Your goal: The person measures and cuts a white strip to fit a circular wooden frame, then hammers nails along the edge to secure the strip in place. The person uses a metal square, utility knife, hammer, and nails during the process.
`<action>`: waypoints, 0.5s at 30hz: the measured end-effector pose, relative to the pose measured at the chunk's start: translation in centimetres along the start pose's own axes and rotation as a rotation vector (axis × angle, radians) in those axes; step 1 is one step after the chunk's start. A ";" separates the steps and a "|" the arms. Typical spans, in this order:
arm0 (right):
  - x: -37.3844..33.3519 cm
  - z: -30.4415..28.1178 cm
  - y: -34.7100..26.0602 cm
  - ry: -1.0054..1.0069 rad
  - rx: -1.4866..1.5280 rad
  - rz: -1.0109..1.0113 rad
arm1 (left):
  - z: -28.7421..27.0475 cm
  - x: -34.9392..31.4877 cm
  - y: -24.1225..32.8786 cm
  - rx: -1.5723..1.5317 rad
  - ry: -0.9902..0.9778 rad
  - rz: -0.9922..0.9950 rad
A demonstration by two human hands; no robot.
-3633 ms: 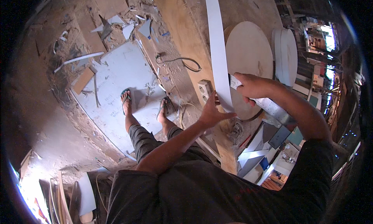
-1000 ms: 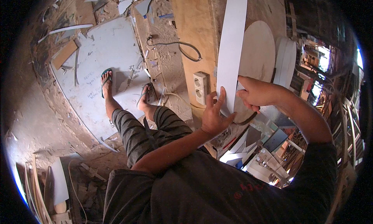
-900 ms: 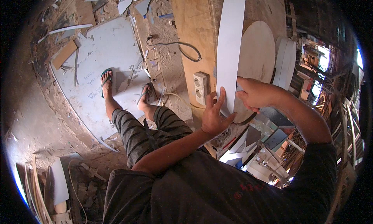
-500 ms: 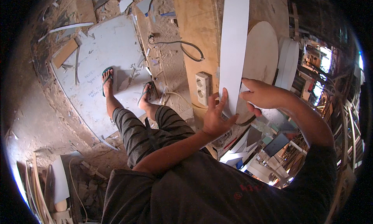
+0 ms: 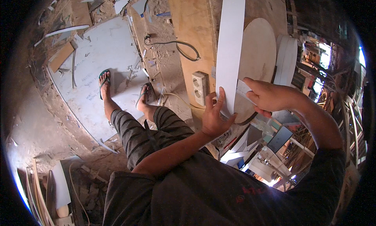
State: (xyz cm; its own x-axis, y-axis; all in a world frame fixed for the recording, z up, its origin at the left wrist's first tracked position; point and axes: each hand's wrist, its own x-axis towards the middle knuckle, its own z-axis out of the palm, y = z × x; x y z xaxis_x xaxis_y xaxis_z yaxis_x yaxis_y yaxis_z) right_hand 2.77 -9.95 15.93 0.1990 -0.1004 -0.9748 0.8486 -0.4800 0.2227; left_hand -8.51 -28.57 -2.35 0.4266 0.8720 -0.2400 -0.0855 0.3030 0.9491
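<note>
A long white strip [image 5: 232,41] runs over the bench toward me, its near end at my left hand [image 5: 216,117]. The left thumb and index finger are spread across that end and hold it, the other fingers bent by its left edge. At the strip's right edge is my right hand [image 5: 270,96], closed round a flat grey, metal-looking tool [image 5: 242,87]. That tool touches or lies very near the strip's edge; its kind is mostly hidden by the fingers. Beneath the right hand's side of the strip lies a pale round-ended board [image 5: 258,49].
A double power socket [image 5: 199,88] is fixed to the wooden bench [image 5: 192,26], with a dark cable loop [image 5: 188,49] above it. White offcuts lie about a large floor sheet [image 5: 84,61] under my feet. Another white rounded piece [image 5: 288,63] stands right; scrap clutters the lower right.
My right hand has shifted slightly, and more of the grey tool shows beside the strip. The left hand keeps its place on the strip's end. The whole view has moved a little.
</note>
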 end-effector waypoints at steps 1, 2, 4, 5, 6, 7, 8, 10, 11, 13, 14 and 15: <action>0.2 -0.1 0.0 -0.010 0.007 -0.002 | 0.0 0.0 0.1 -0.002 -0.006 -0.007; 0.4 0.0 0.0 -0.022 0.016 -0.007 | -0.1 -0.1 0.0 0.000 -0.012 -0.014; 0.6 -0.1 -0.2 -0.033 0.039 -0.005 | -0.2 0.0 -0.1 -0.030 -0.012 0.009; 0.7 -0.1 -0.4 -0.035 0.054 0.002 | -0.3 0.0 -0.2 -0.043 -0.012 0.018; 0.8 -0.2 -0.5 -0.037 0.069 0.010 | -0.3 0.0 -0.3 -0.033 -0.002 0.029; 1.1 -0.2 -0.4 -0.039 0.060 0.011 | -0.3 0.0 -0.3 -0.023 0.006 0.039; 1.2 -0.3 -0.3 -0.040 0.049 0.014 | -0.2 0.1 -0.2 -0.016 0.017 0.052; 1.3 -0.2 -0.3 -0.035 0.056 0.019 | -0.1 0.0 -0.1 -0.018 0.011 0.017; 1.3 -0.1 -0.4 -0.027 0.075 0.020 | -0.1 0.0 0.0 -0.019 0.007 0.002; 1.4 -0.1 -0.5 -0.028 0.083 0.021 | -0.3 0.1 0.1 -0.026 0.001 0.002; 1.7 -0.2 -0.3 -0.037 0.072 0.021 | -0.3 0.1 0.0 -0.028 -0.002 0.002; 1.9 -0.2 -0.2 -0.046 0.061 0.021 | -0.3 0.1 0.0 -0.029 -0.002 0.005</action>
State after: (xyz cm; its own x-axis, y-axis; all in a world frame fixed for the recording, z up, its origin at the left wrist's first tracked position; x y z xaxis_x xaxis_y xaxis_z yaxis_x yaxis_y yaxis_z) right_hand 3.07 -9.87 14.01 0.1924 -0.1503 -0.9697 0.8128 -0.5293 0.2433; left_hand -8.77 -28.39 -2.43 0.4282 0.8727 -0.2345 -0.1142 0.3096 0.9440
